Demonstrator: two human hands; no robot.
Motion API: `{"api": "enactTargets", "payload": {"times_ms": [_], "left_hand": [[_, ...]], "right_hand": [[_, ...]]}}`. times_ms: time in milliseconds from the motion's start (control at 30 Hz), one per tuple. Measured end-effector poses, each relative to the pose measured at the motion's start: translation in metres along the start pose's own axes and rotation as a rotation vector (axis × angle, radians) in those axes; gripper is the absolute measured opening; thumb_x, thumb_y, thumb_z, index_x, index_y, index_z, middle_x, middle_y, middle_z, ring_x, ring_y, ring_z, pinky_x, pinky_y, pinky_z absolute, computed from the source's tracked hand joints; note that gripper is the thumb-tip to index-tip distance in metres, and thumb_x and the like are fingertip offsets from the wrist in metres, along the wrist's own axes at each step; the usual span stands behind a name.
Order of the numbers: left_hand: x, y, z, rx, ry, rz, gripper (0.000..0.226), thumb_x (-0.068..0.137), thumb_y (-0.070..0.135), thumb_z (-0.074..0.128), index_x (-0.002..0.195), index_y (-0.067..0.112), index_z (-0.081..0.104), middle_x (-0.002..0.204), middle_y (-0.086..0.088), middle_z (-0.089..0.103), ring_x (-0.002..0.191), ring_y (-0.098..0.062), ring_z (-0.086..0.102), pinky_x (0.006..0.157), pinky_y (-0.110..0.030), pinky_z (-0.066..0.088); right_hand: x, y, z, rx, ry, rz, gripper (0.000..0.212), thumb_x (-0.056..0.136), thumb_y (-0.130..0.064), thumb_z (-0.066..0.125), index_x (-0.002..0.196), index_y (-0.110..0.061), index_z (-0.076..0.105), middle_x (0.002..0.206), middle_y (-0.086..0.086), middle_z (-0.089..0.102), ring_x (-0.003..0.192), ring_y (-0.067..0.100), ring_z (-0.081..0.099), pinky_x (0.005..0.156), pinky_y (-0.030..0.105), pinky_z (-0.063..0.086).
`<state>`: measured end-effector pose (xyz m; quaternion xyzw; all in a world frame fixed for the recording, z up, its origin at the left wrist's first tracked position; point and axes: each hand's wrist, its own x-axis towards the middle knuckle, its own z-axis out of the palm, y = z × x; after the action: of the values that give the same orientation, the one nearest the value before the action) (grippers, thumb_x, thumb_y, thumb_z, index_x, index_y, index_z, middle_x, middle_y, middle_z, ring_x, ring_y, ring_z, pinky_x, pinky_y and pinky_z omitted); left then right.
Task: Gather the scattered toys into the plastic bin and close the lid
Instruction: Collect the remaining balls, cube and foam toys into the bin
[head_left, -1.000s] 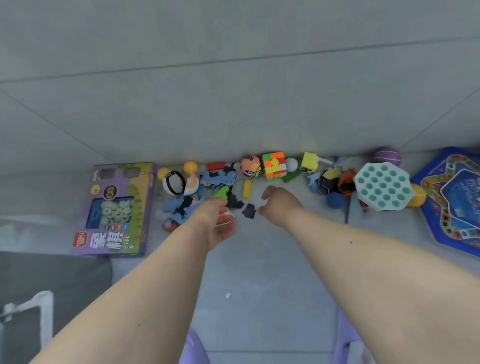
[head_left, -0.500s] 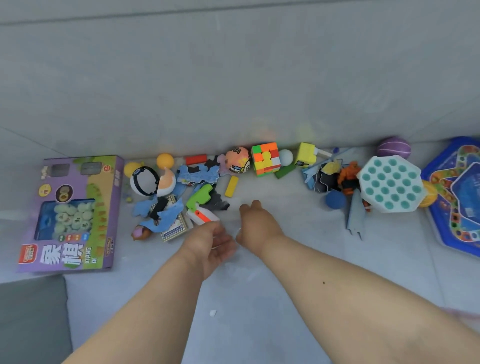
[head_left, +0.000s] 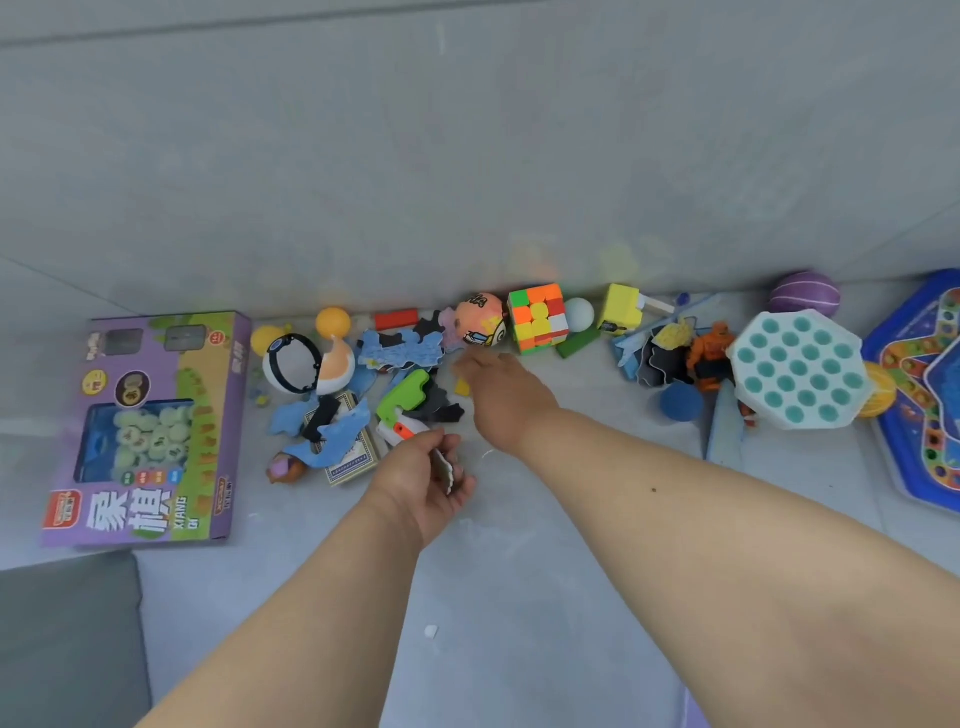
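- Right hand (head_left: 506, 395): fingers curled down over the yellow block (head_left: 462, 387) on the floor; grip not discernible.
- Left hand (head_left: 426, 480): holds flat puzzle pieces (head_left: 445, 470), nearer the body.
- Plastic bin: not visible.

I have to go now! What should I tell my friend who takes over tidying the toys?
Left hand: holds a few thin flat pieces.
Right hand: reaching over the yellow block, fingers hidden from view, so its grip is unclear.
Toys: along the wall, among them the cube, the orange ball and the purple box.
Done: only those pieces picked up.
Left: the bin is not in view; find it, fill it, shut the lid.
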<state>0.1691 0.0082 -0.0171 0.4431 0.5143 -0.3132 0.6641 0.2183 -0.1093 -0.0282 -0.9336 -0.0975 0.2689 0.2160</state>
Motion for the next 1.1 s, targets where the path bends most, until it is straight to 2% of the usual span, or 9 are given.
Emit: {"api": "enactTargets", "payload": {"times_ms": [233, 433, 500, 600, 667, 733, 833, 967, 1100], "left_hand": [[-0.003, 0.001, -0.001, 0.052, 0.023, 0.052, 0.022, 0.097, 0.019, 0.045, 0.083, 0.008, 0.058, 0.067, -0.005, 0.048, 0.057, -0.016, 0.044, 0.056, -0.028, 0.043], [-0.003, 0.001, 0.002, -0.129, -0.013, 0.085, 0.045, 0.099, 0.046, 0.038, 0.105, 0.007, 0.061, 0.100, -0.013, 0.063, 0.080, -0.022, 0.061, 0.071, -0.037, 0.053], [-0.005, 0.003, 0.004, -0.277, -0.096, 0.048, 0.048, 0.098, 0.049, 0.037, 0.108, 0.009, 0.062, 0.102, -0.012, 0.067, 0.085, -0.023, 0.065, 0.074, -0.035, 0.053], [-0.009, 0.006, 0.009, -0.274, -0.079, 0.035, 0.039, 0.099, 0.039, 0.042, 0.072, 0.013, 0.055, 0.065, -0.003, 0.056, 0.056, -0.015, 0.054, 0.053, -0.023, 0.047], [-0.010, 0.007, 0.012, -0.205, -0.033, 0.031, 0.040, 0.099, 0.035, 0.044, 0.063, 0.017, 0.047, 0.055, 0.002, 0.043, 0.050, -0.012, 0.039, 0.048, -0.021, 0.036], [-0.009, 0.006, 0.014, -0.148, -0.011, 0.026, 0.040, 0.099, 0.034, 0.045, 0.062, 0.017, 0.045, 0.050, 0.003, 0.041, 0.048, -0.012, 0.034, 0.050, -0.024, 0.034], [-0.008, 0.005, 0.015, -0.088, 0.003, 0.036, 0.037, 0.100, 0.033, 0.045, 0.068, 0.016, 0.050, 0.045, 0.003, 0.041, 0.047, -0.012, 0.034, 0.053, -0.026, 0.037], [-0.005, 0.003, 0.013, -0.027, 0.012, 0.055, 0.027, 0.101, 0.027, 0.043, 0.085, 0.014, 0.060, 0.051, 0.003, 0.042, 0.047, -0.011, 0.036, 0.052, -0.025, 0.038], [-0.003, 0.002, 0.016, 0.011, 0.012, 0.107, 0.029, 0.100, 0.035, 0.045, 0.095, 0.013, 0.064, 0.060, 0.002, 0.044, 0.039, -0.008, 0.037, 0.048, -0.021, 0.035]], "right_hand": [[-0.015, 0.016, 0.010, -0.243, -0.036, 0.096, 0.035, 0.091, -0.002, 0.044, 0.126, -0.005, 0.042, 0.127, 0.014, 0.043, 0.111, 0.034, 0.050, 0.070, 0.036, 0.037], [-0.043, -0.013, 0.015, 0.712, 0.126, 0.179, 0.020, 0.084, -0.030, 0.066, 0.098, -0.017, 0.061, 0.078, -0.006, 0.060, 0.069, 0.009, 0.054, 0.061, 0.024, 0.042], [-0.051, -0.023, 0.015, 0.604, 0.135, 0.040, 0.015, 0.088, -0.030, 0.062, 0.093, -0.016, 0.067, 0.083, -0.001, 0.064, 0.075, 0.014, 0.059, 0.067, 0.029, 0.046], [-0.040, -0.011, 0.011, 0.353, 0.597, 0.059, 0.018, 0.083, -0.022, 0.055, 0.089, -0.010, 0.067, 0.092, 0.010, 0.061, 0.089, 0.028, 0.057, 0.071, 0.032, 0.043], [-0.022, 0.008, -0.004, 0.132, 0.762, 0.219, 0.035, 0.076, -0.019, 0.058, 0.111, -0.012, 0.062, 0.109, 0.014, 0.057, 0.101, 0.033, 0.052, 0.081, 0.033, 0.042], [-0.005, 0.026, -0.020, -0.077, 0.546, 0.328, 0.057, 0.080, -0.021, 0.060, 0.135, -0.023, 0.044, 0.131, 0.016, 0.041, 0.116, 0.035, 0.042, 0.091, 0.038, 0.039], [0.011, 0.038, -0.032, -0.270, 0.372, 0.339, 0.063, 0.086, -0.024, 0.056, 0.142, -0.032, 0.029, 0.137, 0.016, 0.031, 0.119, 0.034, 0.038, 0.092, 0.041, 0.039], [0.010, 0.037, -0.033, -0.166, 0.328, 0.350, 0.058, 0.079, -0.026, 0.063, 0.130, -0.026, 0.035, 0.120, 0.017, 0.040, 0.111, 0.035, 0.042, 0.077, 0.035, 0.042], [-0.016, 0.023, -0.021, 0.342, 0.543, 0.412, 0.053, 0.072, -0.032, 0.065, 0.121, -0.023, 0.047, 0.109, 0.010, 0.047, 0.102, 0.029, 0.046, 0.078, 0.030, 0.037]]}}
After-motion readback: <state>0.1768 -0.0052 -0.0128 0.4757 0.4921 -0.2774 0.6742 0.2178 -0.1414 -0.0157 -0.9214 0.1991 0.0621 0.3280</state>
